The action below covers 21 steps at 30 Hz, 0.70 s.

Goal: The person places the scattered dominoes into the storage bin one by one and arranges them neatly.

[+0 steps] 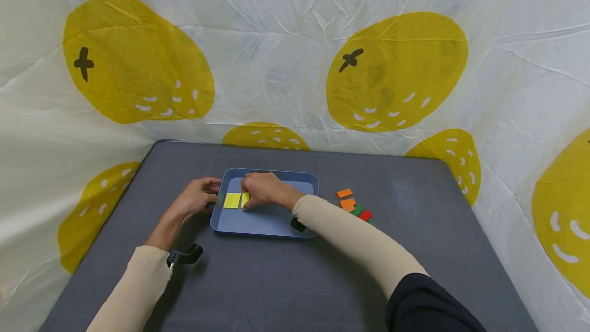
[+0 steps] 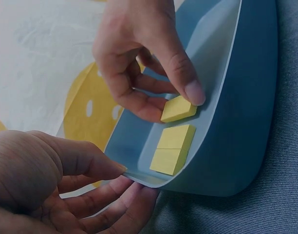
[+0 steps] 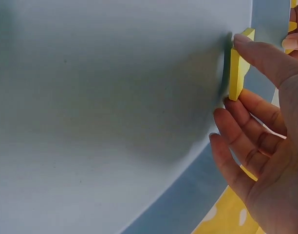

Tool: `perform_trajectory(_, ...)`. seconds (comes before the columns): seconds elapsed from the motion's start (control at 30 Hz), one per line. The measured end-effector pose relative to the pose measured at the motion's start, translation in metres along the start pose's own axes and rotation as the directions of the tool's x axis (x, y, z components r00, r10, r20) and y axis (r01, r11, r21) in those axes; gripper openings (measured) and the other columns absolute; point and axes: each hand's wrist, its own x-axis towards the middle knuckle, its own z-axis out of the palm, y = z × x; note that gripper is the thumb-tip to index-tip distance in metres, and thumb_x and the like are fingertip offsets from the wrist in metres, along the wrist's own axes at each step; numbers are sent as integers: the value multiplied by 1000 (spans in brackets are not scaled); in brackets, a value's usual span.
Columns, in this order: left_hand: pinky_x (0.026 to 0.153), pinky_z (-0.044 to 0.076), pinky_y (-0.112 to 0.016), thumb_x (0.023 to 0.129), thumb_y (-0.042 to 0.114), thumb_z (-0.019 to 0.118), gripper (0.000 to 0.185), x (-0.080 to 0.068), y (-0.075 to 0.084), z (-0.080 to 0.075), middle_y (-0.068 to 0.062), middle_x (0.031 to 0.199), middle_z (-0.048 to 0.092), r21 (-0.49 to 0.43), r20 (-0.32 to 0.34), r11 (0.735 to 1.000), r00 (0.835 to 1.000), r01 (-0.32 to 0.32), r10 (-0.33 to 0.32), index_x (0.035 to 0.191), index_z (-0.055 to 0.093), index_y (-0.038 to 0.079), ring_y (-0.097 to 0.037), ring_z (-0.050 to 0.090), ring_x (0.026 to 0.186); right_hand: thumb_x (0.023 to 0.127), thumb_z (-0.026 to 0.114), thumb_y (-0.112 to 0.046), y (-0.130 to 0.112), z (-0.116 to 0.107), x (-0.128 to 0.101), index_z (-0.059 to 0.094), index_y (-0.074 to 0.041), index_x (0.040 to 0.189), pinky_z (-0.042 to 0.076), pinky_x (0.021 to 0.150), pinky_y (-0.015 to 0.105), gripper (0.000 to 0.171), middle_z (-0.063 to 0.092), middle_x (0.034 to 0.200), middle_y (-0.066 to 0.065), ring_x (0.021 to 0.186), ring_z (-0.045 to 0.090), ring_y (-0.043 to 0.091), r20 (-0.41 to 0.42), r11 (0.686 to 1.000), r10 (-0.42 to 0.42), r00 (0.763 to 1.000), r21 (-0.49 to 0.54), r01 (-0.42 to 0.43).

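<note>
A blue tray [image 1: 265, 227] sits mid-table with two yellow tiles [image 1: 232, 200] lying side by side in its left part. My right hand [image 1: 260, 190] pinches a third yellow tile [image 2: 178, 109] between thumb and fingers, tilted, just beside the other two [image 2: 172, 148]. The same tile [image 3: 238, 66] shows edge-on against the tray floor in the right wrist view. My left hand [image 1: 199, 194] grips the tray's left rim [image 2: 139, 176], thumb on top and fingers beneath.
To the right of the tray lie loose tiles: two orange [image 1: 345, 198], a green [image 1: 357, 210] and a red [image 1: 365, 215]. The grey table [image 1: 415, 209] is backed by a white cloth with yellow fruit prints [image 1: 396, 70].
</note>
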Motion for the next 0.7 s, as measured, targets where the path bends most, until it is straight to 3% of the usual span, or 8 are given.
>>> perform_trajectory(0.7,82,60,-48,97,-3,54,54,0,-1,-1,-28,140,50,-8,-4,1000,1000,-5,5,150,44,-1,-38,57,117,84,78,-55,-4,7,3,69,-18,111,47,66,26,46,58,101,-3,85,54,11,-39,1000,24,999,-17,-25)
